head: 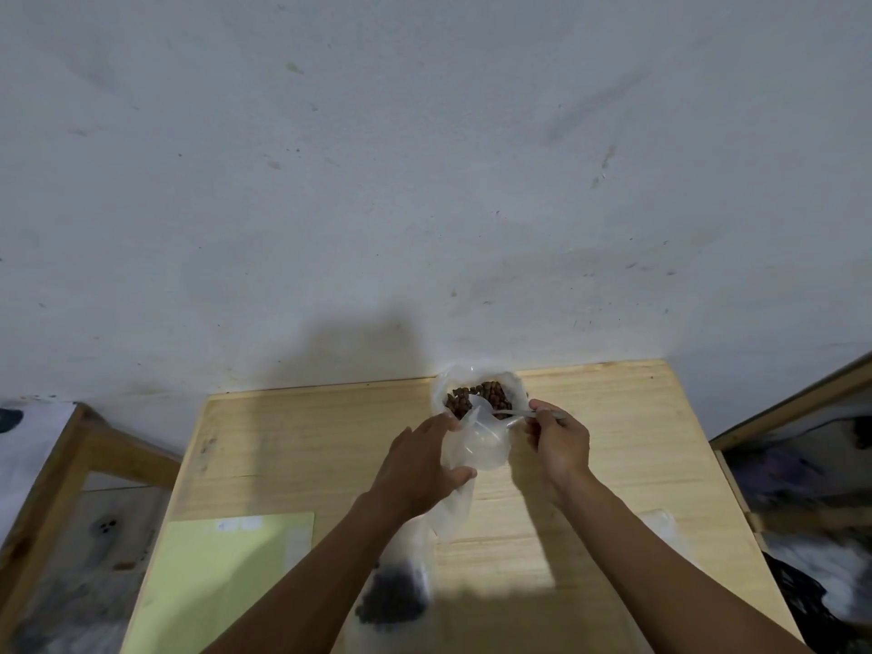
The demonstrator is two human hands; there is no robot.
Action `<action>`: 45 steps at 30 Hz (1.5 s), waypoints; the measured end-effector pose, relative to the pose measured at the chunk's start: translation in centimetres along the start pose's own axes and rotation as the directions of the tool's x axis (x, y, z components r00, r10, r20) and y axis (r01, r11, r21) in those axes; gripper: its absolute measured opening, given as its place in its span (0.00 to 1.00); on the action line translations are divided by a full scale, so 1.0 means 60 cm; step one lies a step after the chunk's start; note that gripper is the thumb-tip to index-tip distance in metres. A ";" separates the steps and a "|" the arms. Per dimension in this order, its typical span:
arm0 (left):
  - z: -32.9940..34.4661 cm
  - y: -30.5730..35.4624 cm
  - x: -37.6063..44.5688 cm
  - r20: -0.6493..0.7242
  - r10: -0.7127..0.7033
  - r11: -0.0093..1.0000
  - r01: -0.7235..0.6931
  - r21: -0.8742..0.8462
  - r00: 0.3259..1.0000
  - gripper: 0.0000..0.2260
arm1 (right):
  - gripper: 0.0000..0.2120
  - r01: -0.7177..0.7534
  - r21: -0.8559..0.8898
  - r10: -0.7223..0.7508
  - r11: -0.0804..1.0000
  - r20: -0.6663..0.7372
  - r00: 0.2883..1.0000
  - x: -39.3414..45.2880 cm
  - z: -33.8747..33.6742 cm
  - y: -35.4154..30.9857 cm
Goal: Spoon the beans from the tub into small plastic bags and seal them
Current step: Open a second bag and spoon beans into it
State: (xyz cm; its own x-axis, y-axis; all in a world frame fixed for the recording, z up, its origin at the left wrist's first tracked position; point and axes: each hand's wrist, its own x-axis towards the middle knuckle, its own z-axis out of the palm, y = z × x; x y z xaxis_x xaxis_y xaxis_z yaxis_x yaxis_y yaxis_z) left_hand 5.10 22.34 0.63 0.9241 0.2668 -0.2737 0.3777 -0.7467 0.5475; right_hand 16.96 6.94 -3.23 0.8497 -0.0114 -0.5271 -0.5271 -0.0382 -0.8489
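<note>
Pale wooden bench [613, 464] against a scuffed wall; tub [479, 394] of brown beans [490, 394] at its far edge. Our left hand [420, 457] grips an empty plastic bag [481, 448] just before the tub; right hand [559, 441] fingers pinch a clear spoon [507, 414]. We should hold the mouth wide, close to the tub. Spoon bowl indistinct; a filled bag [391, 597] nearer us is half hidden.

Scuffed white wall [424, 158] behind pale wooden table [613, 464]; wooden frames either side.
</note>
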 end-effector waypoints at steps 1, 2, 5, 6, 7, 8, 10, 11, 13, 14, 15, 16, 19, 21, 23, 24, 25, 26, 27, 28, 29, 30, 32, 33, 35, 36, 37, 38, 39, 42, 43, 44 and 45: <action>0.000 0.000 -0.002 -0.001 0.002 1.000 -0.002 -0.001 1.000 0.29 | 0.11 -0.039 0.044 0.039 0.998 0.014 0.999 0.000 -0.004 -0.002; 0.000 -0.001 -0.003 -0.003 0.003 1.000 -0.003 -0.001 1.000 0.29 | 0.10 -0.077 0.099 0.073 0.992 0.039 0.997 -0.004 -0.007 -0.007; -0.001 -0.005 -0.008 -0.024 -0.003 1.000 0.003 -0.011 1.000 0.29 | 0.10 -0.085 0.178 0.066 0.980 0.110 0.992 -0.013 -0.021 -0.026; -0.002 -0.007 -0.010 -0.034 -0.011 1.000 0.011 -0.017 0.999 0.29 | 0.10 -0.054 0.174 0.033 0.983 0.121 0.992 -0.015 -0.026 -0.034; -0.003 -0.009 -0.012 -0.043 -0.017 1.000 0.016 -0.021 0.999 0.29 | 0.10 -0.014 0.164 -0.007 0.986 0.125 0.992 -0.018 -0.031 -0.044; -0.005 -0.010 -0.014 -0.057 -0.022 1.000 0.021 -0.022 0.998 0.29 | 0.10 0.027 0.155 -0.047 0.988 0.127 0.991 -0.021 -0.036 -0.057; -0.011 -0.012 -0.017 -0.090 -0.037 0.999 0.034 -0.028 0.995 0.28 | 0.10 0.116 0.129 -0.133 0.985 0.132 0.982 -0.032 -0.046 -0.087; -0.014 -0.012 -0.018 -0.104 -0.049 0.998 0.046 -0.032 0.993 0.28 | 0.10 0.163 0.109 -0.177 0.981 0.133 0.975 -0.040 -0.051 -0.105; -0.018 -0.014 -0.019 -0.131 -0.072 0.997 0.068 -0.036 0.989 0.28 | 0.10 0.252 0.069 -0.260 0.965 0.141 0.955 -0.056 -0.059 -0.138; -0.019 -0.015 -0.019 -0.141 -0.085 0.996 0.080 -0.043 0.986 0.28 | 0.09 0.292 0.045 -0.295 0.955 0.148 0.944 -0.063 -0.061 -0.151; -0.020 -0.015 -0.018 -0.148 -0.097 0.995 0.090 -0.053 0.984 0.28 | 0.09 0.331 0.015 -0.329 0.944 0.157 0.931 -0.071 -0.064 -0.163; -0.021 -0.014 -0.018 -0.154 -0.106 0.993 0.098 -0.062 0.982 0.28 | 0.10 0.370 -0.017 -0.362 0.929 0.172 0.916 -0.077 -0.066 -0.170; -0.023 -0.009 -0.016 -0.173 -0.114 0.992 0.104 -0.067 0.978 0.28 | 0.10 0.486 -0.133 -0.446 0.864 0.244 0.861 -0.094 -0.066 -0.181; -0.024 -0.006 -0.015 -0.184 -0.102 0.994 0.093 -0.056 0.978 0.28 | 0.10 0.557 -0.212 -0.488 0.803 0.304 0.818 -0.103 -0.063 -0.178; -0.024 -0.003 -0.016 -0.190 -0.086 0.996 0.077 -0.053 0.978 0.28 | 0.09 0.622 -0.277 -0.511 0.733 0.379 0.771 -0.113 -0.058 -0.173; -0.024 -0.002 -0.017 -0.190 -0.080 0.996 0.071 -0.053 0.979 0.29 | 0.08 0.659 -0.301 -0.524 0.689 0.421 0.740 -0.119 -0.056 -0.170; -0.025 0.000 -0.018 -0.194 -0.072 0.997 0.063 -0.052 0.978 0.28 | 0.08 0.699 -0.316 -0.539 0.641 0.463 0.704 -0.125 -0.054 -0.167; -0.025 0.001 -0.019 -0.199 -0.067 0.997 0.059 -0.048 0.978 0.28 | 0.08 0.737 -0.321 -0.551 0.595 0.504 0.665 -0.130 -0.051 -0.166; -0.026 0.002 -0.020 -0.205 -0.063 0.997 0.056 -0.044 0.977 0.28 | 0.09 0.770 -0.318 -0.559 0.553 0.544 0.626 -0.134 -0.050 -0.166; -0.027 0.002 -0.021 -0.206 -0.061 0.998 0.054 -0.041 0.977 0.28 | 0.09 0.798 -0.310 -0.563 0.518 0.579 0.590 -0.138 -0.049 -0.168; -0.028 0.002 -0.021 -0.205 -0.060 0.998 0.053 -0.040 0.977 0.28 | 0.09 0.820 -0.303 -0.568 0.486 0.604 0.559 -0.140 -0.048 -0.171; -0.029 0.000 -0.022 -0.200 -0.062 0.998 0.054 -0.042 0.978 0.28 | 0.09 0.837 -0.297 -0.579 0.459 0.615 0.536 -0.141 -0.049 -0.176; -0.030 -0.005 -0.024 -0.189 -0.069 0.997 0.061 -0.048 0.980 0.28 | 0.09 0.851 -0.289 -0.620 0.438 0.589 0.519 -0.137 -0.052 -0.189; -0.031 -0.007 -0.026 -0.184 -0.070 0.997 0.062 -0.046 0.980 0.28 | 0.09 0.846 -0.287 -0.642 0.450 0.555 0.529 -0.132 -0.054 -0.194; -0.029 -0.013 -0.028 -0.169 -0.061 0.998 0.056 -0.034 0.984 0.28 | 0.09 0.817 -0.298 -0.669 0.493 0.470 0.575 -0.115 -0.058 -0.196; -0.027 -0.015 -0.027 -0.157 -0.052 0.998 0.048 -0.028 0.986 0.28 | 0.09 0.800 -0.314 -0.674 0.511 0.432 0.600 -0.103 -0.059 -0.191; -0.025 -0.017 -0.027 -0.142 -0.038 0.999 0.035 -0.024 0.989 0.28 | 0.08 0.781 -0.336 -0.670 0.526 0.402 0.624 -0.091 -0.059 -0.181; -0.022 -0.019 -0.025 -0.121 -0.019 1.000 0.018 -0.016 0.992 0.28 | 0.09 0.761 -0.361 -0.660 0.539 0.379 0.648 -0.079 -0.058 -0.169; -0.018 -0.020 -0.024 -0.098 0.004 1.000 -0.004 0.001 0.995 0.28 | 0.09 0.740 -0.390 -0.646 0.547 0.365 0.670 -0.067 -0.057 -0.154; -0.006 -0.021 -0.016 -0.039 0.058 0.998 -0.057 0.036 0.998 0.28 | 0.09 0.716 -0.465 -0.615 0.521 0.377 0.692 -0.038 -0.049 -0.108; -0.002 -0.021 -0.013 -0.022 0.067 0.997 -0.066 0.036 0.998 0.29 | 0.09 0.730 -0.476 -0.618 0.491 0.400 0.677 -0.032 -0.046 -0.095; 0.001 -0.021 -0.010 -0.010 0.075 0.996 -0.075 0.038 0.997 0.29 | 0.09 0.750 -0.481 -0.623 0.454 0.430 0.653 -0.027 -0.043 -0.083; 0.004 -0.021 -0.006 -0.001 0.083 0.996 -0.083 0.042 0.997 0.30 | 0.10 0.768 -0.480 -0.624 0.424 0.460 0.632 -0.024 -0.040 -0.074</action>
State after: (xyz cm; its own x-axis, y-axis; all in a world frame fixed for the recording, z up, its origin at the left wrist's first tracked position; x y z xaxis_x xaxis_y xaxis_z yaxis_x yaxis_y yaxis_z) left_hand 4.27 23.04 -0.18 0.9524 0.2045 -0.2260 0.2968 -0.7911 0.5349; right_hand 18.10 4.75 1.36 0.8610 0.4759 0.1793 0.4343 -0.5045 -0.7462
